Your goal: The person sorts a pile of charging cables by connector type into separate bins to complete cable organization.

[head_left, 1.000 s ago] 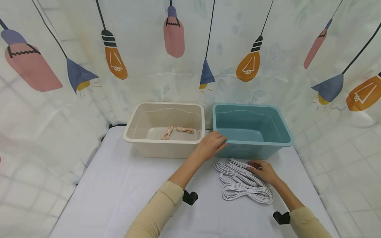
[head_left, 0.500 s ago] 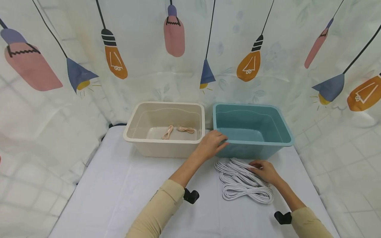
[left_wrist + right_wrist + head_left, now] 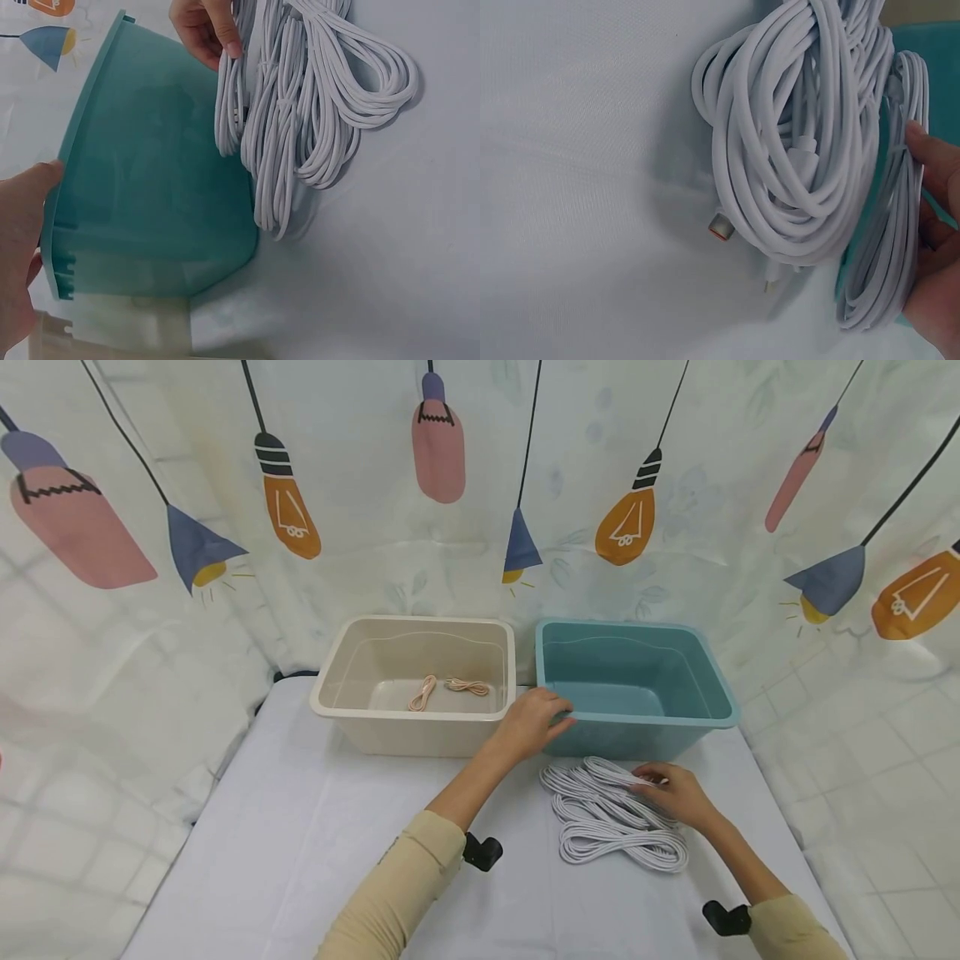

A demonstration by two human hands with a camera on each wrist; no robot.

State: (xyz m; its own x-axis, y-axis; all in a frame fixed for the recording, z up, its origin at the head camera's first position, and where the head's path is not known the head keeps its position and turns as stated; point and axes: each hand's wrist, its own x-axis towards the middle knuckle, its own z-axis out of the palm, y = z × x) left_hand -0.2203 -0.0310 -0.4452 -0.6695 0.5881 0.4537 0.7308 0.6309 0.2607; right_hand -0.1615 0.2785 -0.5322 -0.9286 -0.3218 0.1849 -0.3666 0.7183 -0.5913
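My left hand (image 3: 531, 722) grips the near-left rim of the teal bin (image 3: 637, 737); the left wrist view shows the thumb over that rim and fingers behind it. In front of the bin lies a pile of bundled white cables (image 3: 622, 843). At the pile's far side my right hand (image 3: 675, 795) pinches one coiled white cable (image 3: 889, 225) between thumb and fingers. That coil stands on edge beside the others in the right wrist view. Metal-tipped plugs (image 3: 721, 226) stick out from the neighbouring bundle.
A beige bin (image 3: 420, 739) stands left of the teal one, with two small peach-coloured cord bundles (image 3: 467, 687) inside. Both bins stand on a white-covered table (image 3: 315, 860). A curtain (image 3: 465, 552) printed with lamps hangs behind them.
My right hand has shifted slightly right and away from me, and the pinched cable coil has lifted a little with it. The left hand stays on the bin rim.
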